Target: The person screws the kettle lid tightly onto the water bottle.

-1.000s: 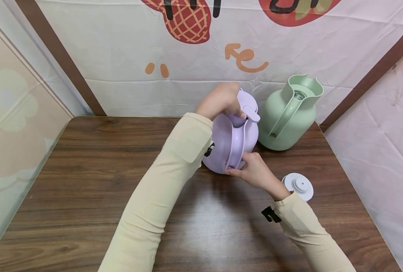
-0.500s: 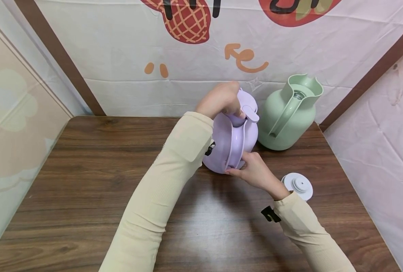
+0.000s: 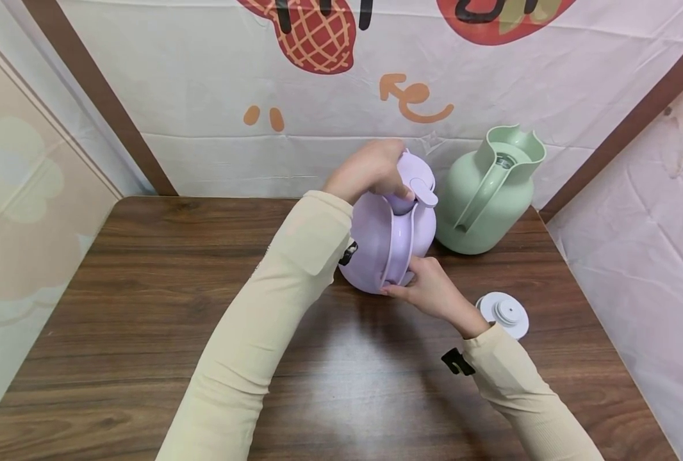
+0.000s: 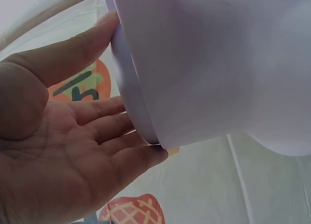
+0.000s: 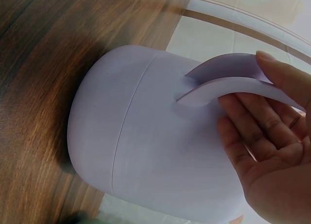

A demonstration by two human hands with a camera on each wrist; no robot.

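Note:
A purple thermos jug (image 3: 367, 246) stands on the table, its handle (image 3: 399, 250) toward the person. My left hand (image 3: 370, 168) reaches over the top and holds the lid (image 3: 415, 168), which has an oval tab at the handle side. In the left wrist view the thumb and fingertips lie along the edge of the lid (image 4: 130, 88). My right hand (image 3: 434, 291) grips the handle near its lower end. The right wrist view has the thumb on the handle (image 5: 233, 87) and the fingers under it, beside the jug's body.
Just right of the purple jug, a green jug (image 3: 485, 198) stands without a lid, its mouth uncovered. A round white stopper (image 3: 505, 314) lies near the right forearm. Behind the wooden table (image 3: 203, 288) hangs a printed cloth (image 3: 203, 83), with more cloth at both sides.
The left wrist and forearm have shifted slightly to the left. Both jugs, the stopper and the right hand look the same.

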